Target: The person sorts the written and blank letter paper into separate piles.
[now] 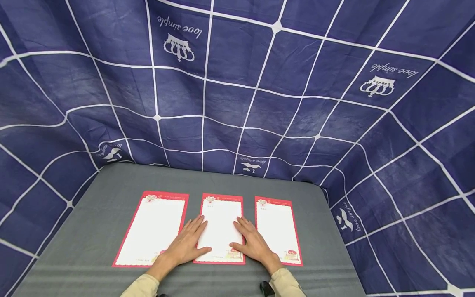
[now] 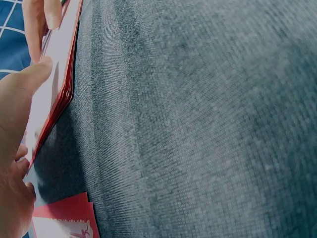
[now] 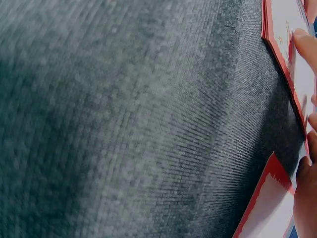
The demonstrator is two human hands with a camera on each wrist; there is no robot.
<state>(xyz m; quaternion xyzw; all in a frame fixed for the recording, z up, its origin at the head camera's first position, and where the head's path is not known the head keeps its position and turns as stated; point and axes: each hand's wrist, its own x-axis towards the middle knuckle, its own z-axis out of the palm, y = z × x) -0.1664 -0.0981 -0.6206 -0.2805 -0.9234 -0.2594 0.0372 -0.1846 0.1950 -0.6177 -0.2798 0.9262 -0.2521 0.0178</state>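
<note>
A stack of white letter sheets with red borders (image 1: 219, 231) lies in the middle of the grey table, with several layers showing at its edge in the left wrist view. My left hand (image 1: 186, 242) rests along the stack's left edge, fingers pointing away and thumb on the top sheet. On the opposite edge, my right hand (image 1: 254, 242) mirrors it, its thumb also on the paper. Both hands' fingers look fairly straight from above. A similar red-bordered sheet (image 1: 152, 227) lies to the left, partly under my left wrist. Another matching sheet (image 1: 276, 231) lies on the right, partly covered by my right hand.
Grey cloth covers the table (image 1: 222, 181). A dark blue curtain with white grid lines (image 1: 230, 103) hangs behind the table and along both sides. A dark wrist device (image 1: 266, 288) shows at my right sleeve.
</note>
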